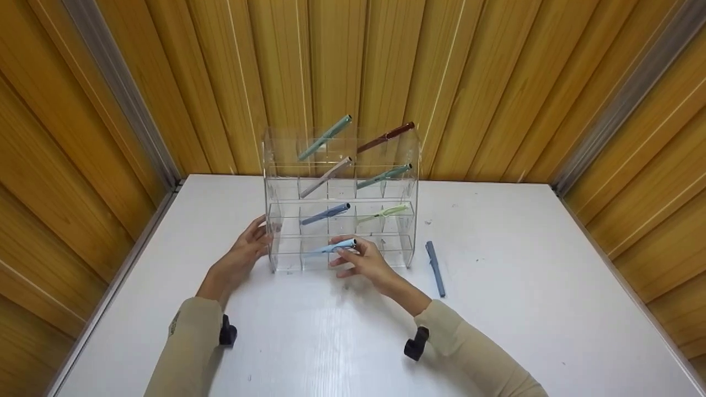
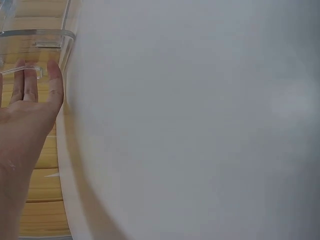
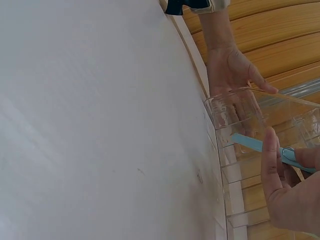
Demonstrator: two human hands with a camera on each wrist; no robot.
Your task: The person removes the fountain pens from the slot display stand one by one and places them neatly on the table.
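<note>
A clear acrylic rack (image 1: pixel 342 237) with stepped tiers stands on the white table. Low at its front, my right hand (image 1: pixel 368 266) pinches a light blue pen (image 1: pixel 335 247) between thumb and fingers; the pen lies slantwise at the bottom tier. In the right wrist view the pen (image 3: pixel 248 142) points toward the rack's side. My left hand (image 1: pixel 242 255) rests its extended fingers against the rack's left side, as the left wrist view also shows for that hand (image 2: pixel 30 112). Above, the tiers hold a teal pen (image 1: pixel 326 137), a dark red pen (image 1: pixel 386 138) and several others.
A grey-blue pen (image 1: pixel 434 269) lies on the table right of the rack. Middle tiers carry a mauve pen (image 1: pixel 326 177), a green pen (image 1: pixel 385 176), a blue pen (image 1: pixel 325 213) and a yellow-green pen (image 1: pixel 386 212). A wood-patterned wall (image 1: pixel 342 71) rises behind the table.
</note>
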